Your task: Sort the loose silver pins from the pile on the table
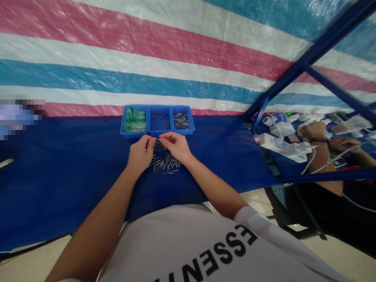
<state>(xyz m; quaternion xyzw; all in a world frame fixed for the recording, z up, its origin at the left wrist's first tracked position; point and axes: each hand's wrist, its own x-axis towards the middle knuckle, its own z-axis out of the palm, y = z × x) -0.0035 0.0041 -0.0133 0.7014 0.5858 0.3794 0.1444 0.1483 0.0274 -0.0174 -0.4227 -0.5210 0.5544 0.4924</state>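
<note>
My left hand point(141, 152) and my right hand point(176, 146) meet just in front of the blue three-part bin. Thumb and forefinger are pinched on each, at a thin metal pin point(157, 140) whose ends are partly hidden by the fingertips. Below them a loose pile of thin metal pins point(166, 161) lies on the blue tabletop point(88, 164). The bin's left compartment point(135, 119) holds green-tinted clear packets or pieces. A few pins point(158, 117) lie in the middle compartment, and many similar pins point(181, 121) fill the right one.
A striped plastic sheet point(164, 51) hangs behind the table. At the right, a blue metal frame point(276, 84) divides off another bench, where a co-worker's hands point(317, 131) are among white power strips point(282, 147), cables and small items. A pale object point(6, 162) sits at the left edge.
</note>
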